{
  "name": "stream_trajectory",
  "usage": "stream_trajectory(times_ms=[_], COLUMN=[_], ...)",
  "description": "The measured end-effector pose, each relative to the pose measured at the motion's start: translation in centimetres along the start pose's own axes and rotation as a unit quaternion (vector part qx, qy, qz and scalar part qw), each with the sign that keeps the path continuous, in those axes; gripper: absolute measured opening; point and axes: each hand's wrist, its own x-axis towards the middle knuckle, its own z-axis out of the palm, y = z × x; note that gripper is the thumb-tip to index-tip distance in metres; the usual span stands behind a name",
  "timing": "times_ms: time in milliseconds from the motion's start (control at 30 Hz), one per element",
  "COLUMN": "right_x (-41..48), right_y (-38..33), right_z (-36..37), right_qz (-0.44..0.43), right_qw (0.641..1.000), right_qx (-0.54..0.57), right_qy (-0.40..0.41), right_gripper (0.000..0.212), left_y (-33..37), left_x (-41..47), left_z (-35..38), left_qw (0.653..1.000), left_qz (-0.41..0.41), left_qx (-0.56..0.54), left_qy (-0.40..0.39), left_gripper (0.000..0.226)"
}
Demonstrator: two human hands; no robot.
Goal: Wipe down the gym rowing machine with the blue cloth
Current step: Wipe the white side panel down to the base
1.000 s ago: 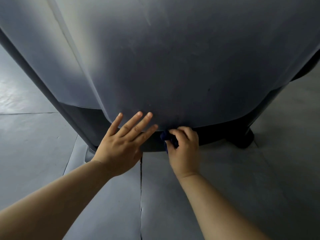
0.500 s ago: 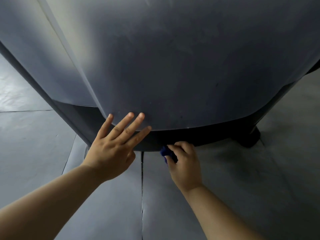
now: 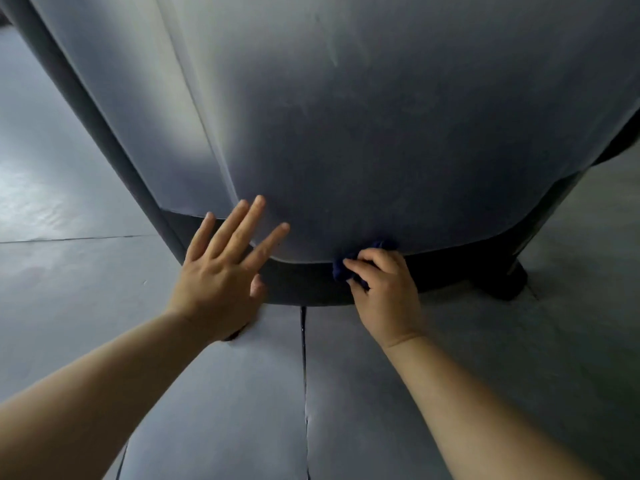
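Grey rowing machine housing, smooth and curved, looming across the view from 9 to 3 o'clock, blue cloth, bunched small, pressing against its lower rim near 6 o'clock

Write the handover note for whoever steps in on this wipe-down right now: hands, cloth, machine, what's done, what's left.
Left hand: open, fingers straight and spread, flat against the lower edge of the rowing machine's smooth grey curved housing.
Right hand: grips the bunched dark blue cloth, pressed at the housing's bottom rim, just above the black base.
Done: cannot be told for certain; the housing shows only faint streaks higher up.
Left: probably run the cloth along the bottom rim to the right, then the black base and the black foot on the grey floor mats.
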Motion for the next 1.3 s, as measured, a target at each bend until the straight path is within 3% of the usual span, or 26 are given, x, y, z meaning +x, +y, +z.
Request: stream_trajectory(times_ms=[100,200,300,433,500,600,700,800,867,933,967,1000,1067,1100,1200,1300], right_x=[-1.0,0.2,2.4,1.5,-0.5,-1.7,-0.9,0.1,0.3,0.3,0.2,-0.1,-0.4,-0.5,-0.2,0.0], right_y=[-0.1,-1.7,-3.9,-2.5,-1.0,-1.0,-3.9,-6.9,-7.7,-7.6,-7.4,-6.8,-4.6,-3.1,0.7,2.8], right_z=[0.7,-0.1,-1.1,0.8,1.8,0.5,-2.7,-4.8,-5.4,-5.8,-5.9,-5.8,-5.7,-5.6,-5.2,-5.0], right_qz=[0.018,0.031,-0.019,-0.097,-0.039,0.135,0.296,0.324,0.345,0.347,0.331,0.299,0.165,0.09,-0.002,-0.022], right_qw=[0.999,0.998,0.995,0.994,0.993,0.987,0.909,0.814,0.747,0.715,0.737,0.794,0.948,0.986,0.997,0.99], right_qx=[0.011,0.028,0.027,-0.043,-0.056,0.053,0.285,0.468,0.555,0.59,0.571,0.513,0.266,0.138,-0.064,-0.107], right_qy=[-0.041,0.043,0.098,-0.035,-0.1,-0.065,-0.071,-0.118,-0.125,-0.142,-0.146,-0.134,-0.057,-0.023,-0.049,-0.087], right_gripper=[0.037,0.028,0.024,0.02,0.023,0.023,0.018,0.021,0.034,0.042,0.039,0.031,0.029,0.038,0.069,0.084], left_y=[-1.1,-0.8,0.0,1.0,1.6,2.2,3.3,4.8,5.6,5.9,5.8,5.6,4.9,4.6,4.3,4.2], left_x=[-0.9,-1.9,-2.7,-2.6,-2.8,-3.5,-3.9,-3.1,-2.2,-1.2,-0.8,-0.5,0.4,1.0,3.1,3.6], left_z=[-0.3,-0.5,-0.3,0.4,0.9,1.6,1.7,1.4,1.2,1.0,0.9,0.9,0.9,0.9,1.6,3.7], left_qw=[0.999,0.996,0.997,0.997,0.997,0.996,0.984,0.965,0.956,0.957,0.959,0.963,0.97,0.973,0.971,0.974], left_qz=[-0.028,-0.06,-0.057,-0.047,-0.036,-0.007,0.034,0.072,0.051,0.03,0.027,0.026,0.021,0.025,0.102,0.158], left_qx=[0.01,0.003,-0.007,-0.025,-0.044,-0.082,-0.172,-0.252,-0.287,-0.287,-0.276,-0.26,-0.217,-0.19,-0.097,-0.046], left_qy=[-0.038,-0.066,-0.06,-0.057,-0.049,-0.019,-0.025,-0.024,0.004,0.036,0.051,0.067,0.107,0.131,0.192,0.155], left_gripper=[0.095,0.097,0.097,0.096,0.092,0.09,0.085,0.072,0.064,0.054,0.05,0.047,0.041,0.038,0.03,0.037])
